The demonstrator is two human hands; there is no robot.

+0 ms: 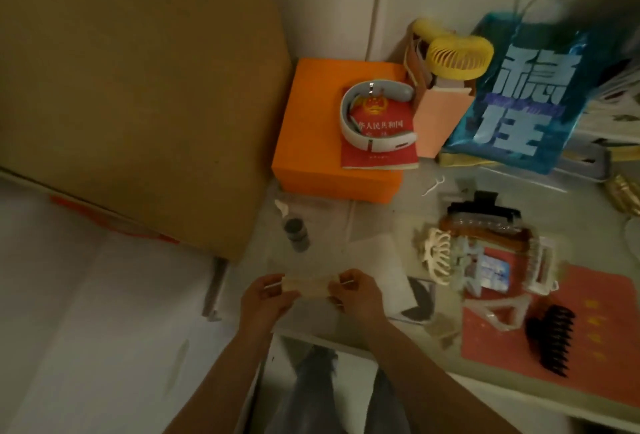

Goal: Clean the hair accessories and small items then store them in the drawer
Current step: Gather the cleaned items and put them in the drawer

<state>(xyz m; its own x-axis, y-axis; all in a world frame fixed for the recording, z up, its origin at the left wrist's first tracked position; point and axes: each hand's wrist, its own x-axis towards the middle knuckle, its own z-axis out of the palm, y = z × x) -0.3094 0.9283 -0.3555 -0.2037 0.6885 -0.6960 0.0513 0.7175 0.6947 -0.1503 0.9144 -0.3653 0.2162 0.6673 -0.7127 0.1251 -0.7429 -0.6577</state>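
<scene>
- Left hand and right hand: both raised just above the near edge of the table, each pinching one end of a pale, flat, translucent item. What this item is cannot be told from the blurred view.
- Fingers: closed narrowly on the left end of the pale item; the right hand's fingers grip its other end, so the item is stretched level between the two hands.
- Hair clips: a heap lies on the table to the right of the hands, well apart from them. It includes a cream claw clip, an amber clip and a black clip at the far side of the heap.
- Black claw clip: lies alone on a red sheet, right of the heap.
- Small dark bottle: upright on the table, beyond the hands.
- Orange box: at the far left of the table, bearing a red booklet and a white neckband device.
- Yellow fan and blue bag: at the back, right of the orange box.
- Cardboard panel: fills the upper left.
</scene>
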